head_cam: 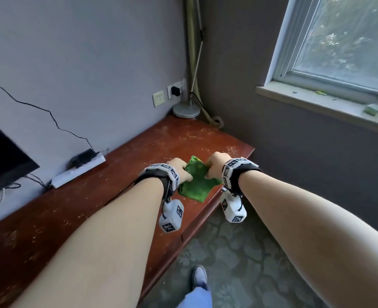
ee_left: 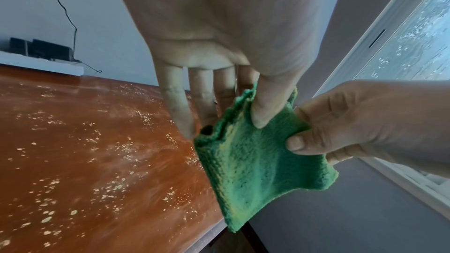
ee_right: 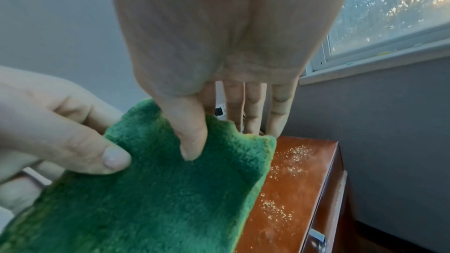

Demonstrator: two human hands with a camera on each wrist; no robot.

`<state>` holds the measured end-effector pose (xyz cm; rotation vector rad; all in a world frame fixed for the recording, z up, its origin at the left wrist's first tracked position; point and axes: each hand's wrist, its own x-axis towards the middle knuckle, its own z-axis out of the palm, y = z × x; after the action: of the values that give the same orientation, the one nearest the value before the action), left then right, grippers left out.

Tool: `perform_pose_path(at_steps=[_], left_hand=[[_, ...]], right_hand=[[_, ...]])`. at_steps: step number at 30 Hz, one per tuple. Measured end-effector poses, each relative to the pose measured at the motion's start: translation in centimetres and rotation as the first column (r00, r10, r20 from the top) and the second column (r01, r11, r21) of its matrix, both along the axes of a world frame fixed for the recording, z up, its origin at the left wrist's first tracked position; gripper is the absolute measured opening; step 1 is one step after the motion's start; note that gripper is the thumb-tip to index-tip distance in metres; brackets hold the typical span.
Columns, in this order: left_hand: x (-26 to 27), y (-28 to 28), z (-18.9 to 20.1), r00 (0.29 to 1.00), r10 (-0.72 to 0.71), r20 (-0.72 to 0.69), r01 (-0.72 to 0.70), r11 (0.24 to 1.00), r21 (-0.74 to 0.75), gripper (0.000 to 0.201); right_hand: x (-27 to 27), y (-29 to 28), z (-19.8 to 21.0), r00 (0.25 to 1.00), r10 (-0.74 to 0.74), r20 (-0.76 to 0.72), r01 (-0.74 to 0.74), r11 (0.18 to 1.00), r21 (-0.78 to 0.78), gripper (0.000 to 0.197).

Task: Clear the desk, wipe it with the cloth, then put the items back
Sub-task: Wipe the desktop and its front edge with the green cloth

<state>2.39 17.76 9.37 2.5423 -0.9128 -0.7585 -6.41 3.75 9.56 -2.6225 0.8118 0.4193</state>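
Over a reddish wooden desk [head_cam: 76,210] dusted with pale crumbs, seen from the head camera: left hand [head_cam: 179,168] and right hand [head_cam: 217,162] gripping opposite sides of a green cloth [head_cam: 194,185], held just above the desk's front edge near its right end. Beyond, against the wall: a white power strip [head_cam: 79,172] with black plugs, a dark screen [head_cam: 3,161] at far left, a lamp base [head_cam: 186,110] in the corner, a window [head_cam: 348,41] on the right. Below, a shoe [head_cam: 199,277] on patterned floor.

From the left wrist: left hand [ee_left: 219,49] with thumb pressed onto the cloth's [ee_left: 258,164] top edge, forefinger behind the fabric, the other fingers [ee_left: 175,101] straight and pointing down; right hand [ee_left: 365,122] pinching the opposite edge between thumb and curled fingers. Crumb-speckled desk [ee_left: 85,161] underneath, power strip [ee_left: 41,63] at the wall.

From the right wrist: right hand [ee_right: 219,45], thumb clamped on the cloth [ee_right: 158,199], remaining fingers [ee_right: 280,107] extended behind it; left hand [ee_right: 60,122] pinching the near edge with thumb on top. Desk [ee_right: 292,189] corner and window [ee_right: 401,7] beyond.
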Motion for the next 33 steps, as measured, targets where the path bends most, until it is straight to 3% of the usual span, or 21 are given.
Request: perform_pose_path(at_steps=[9,18,26,33], left_hand=[[7.7,-12.9,-5.2,0.997,0.038,-0.065,-0.038,0.999,-0.001,0.019],[14.8,-20.8,-5.7,0.983,0.14,-0.118,-0.141,0.99,0.003,0.018],[20.8,-24.9,-6.7,0.946,0.296,-0.129,-0.29,0.955,0.062,0.018],[25.0,-27.3,-7.3,0.849,0.524,-0.072,-0.517,0.85,0.096,0.012]], right_hand=[[7.6,-13.0,-3.6,0.999,-0.018,-0.051,0.018,1.0,0.008,0.043],[16.2,-21.7,-4.4,0.992,0.074,-0.105,-0.075,0.997,-0.006,0.051],[25.1,-27.4,-6.3,0.952,0.283,-0.119,-0.276,0.959,0.066,0.049],[33.8,-30.4,-7.7,0.875,0.482,-0.051,-0.471,0.87,0.145,0.036]])
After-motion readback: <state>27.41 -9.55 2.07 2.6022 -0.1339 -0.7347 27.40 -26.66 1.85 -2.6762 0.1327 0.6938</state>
